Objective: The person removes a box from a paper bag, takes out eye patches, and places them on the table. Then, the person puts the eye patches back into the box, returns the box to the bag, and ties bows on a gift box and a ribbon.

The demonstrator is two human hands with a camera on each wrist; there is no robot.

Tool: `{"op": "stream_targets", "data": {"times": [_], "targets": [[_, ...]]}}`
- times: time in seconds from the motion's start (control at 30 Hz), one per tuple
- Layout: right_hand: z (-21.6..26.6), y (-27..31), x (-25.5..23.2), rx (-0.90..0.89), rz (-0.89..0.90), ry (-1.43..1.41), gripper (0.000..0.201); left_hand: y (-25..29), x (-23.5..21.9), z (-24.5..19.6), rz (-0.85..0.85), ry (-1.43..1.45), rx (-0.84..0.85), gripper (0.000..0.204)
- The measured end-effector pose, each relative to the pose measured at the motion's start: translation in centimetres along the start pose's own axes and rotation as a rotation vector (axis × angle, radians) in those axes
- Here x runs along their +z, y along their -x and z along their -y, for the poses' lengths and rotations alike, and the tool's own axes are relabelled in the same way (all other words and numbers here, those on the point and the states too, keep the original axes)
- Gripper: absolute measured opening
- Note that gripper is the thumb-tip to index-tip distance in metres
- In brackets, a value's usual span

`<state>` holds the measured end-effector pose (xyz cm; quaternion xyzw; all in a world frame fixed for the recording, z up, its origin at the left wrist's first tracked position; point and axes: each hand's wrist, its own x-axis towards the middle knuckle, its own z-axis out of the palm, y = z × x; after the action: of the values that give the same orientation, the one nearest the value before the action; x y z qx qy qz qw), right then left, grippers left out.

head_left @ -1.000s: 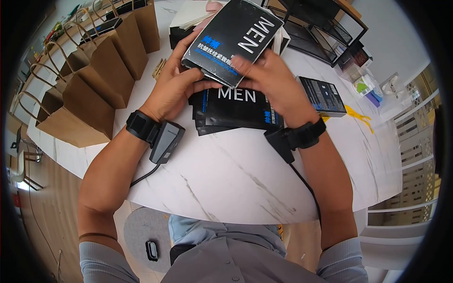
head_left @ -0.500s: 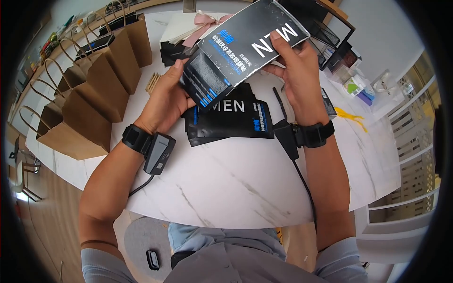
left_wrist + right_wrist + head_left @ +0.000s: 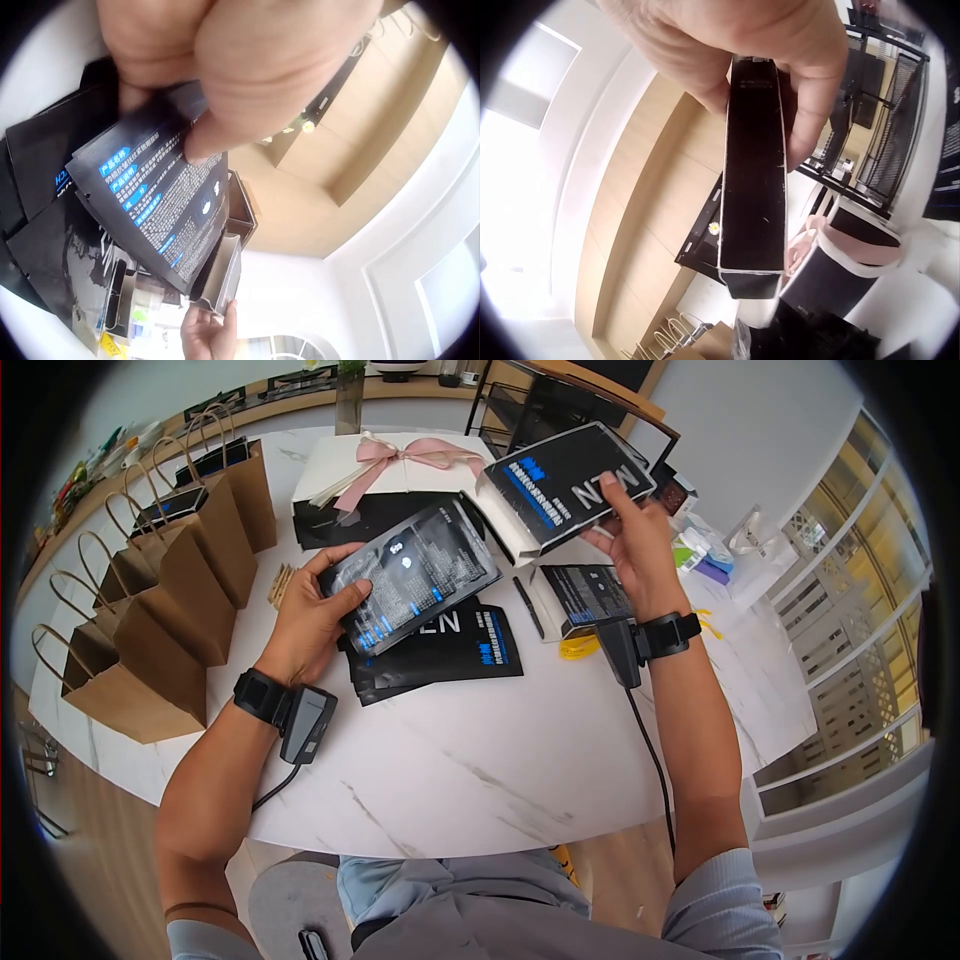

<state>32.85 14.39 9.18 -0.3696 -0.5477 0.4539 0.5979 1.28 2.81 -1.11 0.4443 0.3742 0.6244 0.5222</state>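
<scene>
My left hand point(image 3: 315, 610) pinches a black foil sachet point(image 3: 415, 580), thumb across its printed back and fingers beneath. In the left wrist view small white print and blue labels cover that sachet's face. On the right, my right hand point(image 3: 645, 550) grips a black box point(image 3: 565, 490) marked MEN by its far end, thumb on top. The box's near-left end gapes, with its pale inside showing in the left wrist view. Below the held sachet, several black sachets point(image 3: 450, 665) lie in a loose pile on the marble-look table point(image 3: 560, 760).
Brown paper bags point(image 3: 145, 650) with handles stand in a row at the left. A white box with a pink ribbon point(image 3: 400, 450) sits at the back. Beside the pile lie a black pen point(image 3: 528, 608) and another black box point(image 3: 590, 595). A dark rack point(image 3: 530, 410) stands behind.
The box and the sachet have come apart: the left hand has drawn the sachet away leftward, while the right hand keeps the box. The head view has shifted, showing more of the table's back.
</scene>
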Motion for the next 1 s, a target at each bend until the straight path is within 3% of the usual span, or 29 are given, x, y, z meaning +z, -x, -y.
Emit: {"op": "stream_targets", "data": {"times": [0.13,0.2,0.27,0.33,0.37,0.43,0.5,0.57,0.6,0.67,0.7,0.8,0.93,1.0], "targets": [[-1.5,-0.2,-2.8,0.079,-0.051,-0.042,0.039,0.0,-0.1,0.4,-0.025,-0.087,0.086,0.039],[-1.4,-0.3,-4.2,0.074,-0.055,-0.020,0.041,0.5,0.7,-0.9,-0.102,-0.548,0.228,0.037],[-1.2,0.0,-5.5,0.046,-0.065,0.028,0.046,0.6,1.3,-1.4,-0.094,-0.613,0.561,0.033],[-1.5,-0.5,-7.1,0.057,-0.114,0.047,0.049,1.0,1.9,-1.7,-0.127,-0.606,0.660,0.026],[-1.5,-0.7,-8.0,0.060,-0.114,0.090,0.051,1.0,2.1,-1.6,-0.117,-0.605,0.654,0.026],[-1.9,-1.3,-9.4,0.058,-0.123,0.159,0.051,0.9,1.9,-1.5,0.063,-0.640,0.717,0.027],[-3.2,-2.8,-12.3,0.132,-0.107,0.211,0.051,0.9,1.6,-1.2,0.266,-0.692,0.544,0.027],[-3.6,-2.3,-12.7,0.187,-0.146,0.395,0.048,1.0,1.6,-0.2,0.361,-0.756,0.373,0.023],[-4.1,-2.4,-13.1,0.191,-0.143,0.394,0.048,1.2,1.7,-0.2,0.358,-0.758,0.369,0.023],[-5.4,-3.0,-15.1,-0.006,-0.135,0.967,0.050,1.5,2.1,-0.6,0.383,-0.754,0.307,0.019],[-5.6,-3.2,-16.3,0.011,-0.027,1.050,0.052,1.2,1.6,-0.6,0.367,-0.708,0.275,0.022],[-6.2,-3.2,-16.4,-0.101,-0.040,1.124,0.055,0.9,1.1,-0.4,0.212,-0.700,0.264,0.023],[-5.0,-2.0,-13.4,0.013,0.075,1.043,0.054,0.8,1.0,0.2,0.184,-0.856,0.317,0.033],[-5.4,-1.9,-12.6,-0.184,0.114,1.277,0.056,0.7,0.8,0.4,0.210,-0.896,0.318,0.037]]}}
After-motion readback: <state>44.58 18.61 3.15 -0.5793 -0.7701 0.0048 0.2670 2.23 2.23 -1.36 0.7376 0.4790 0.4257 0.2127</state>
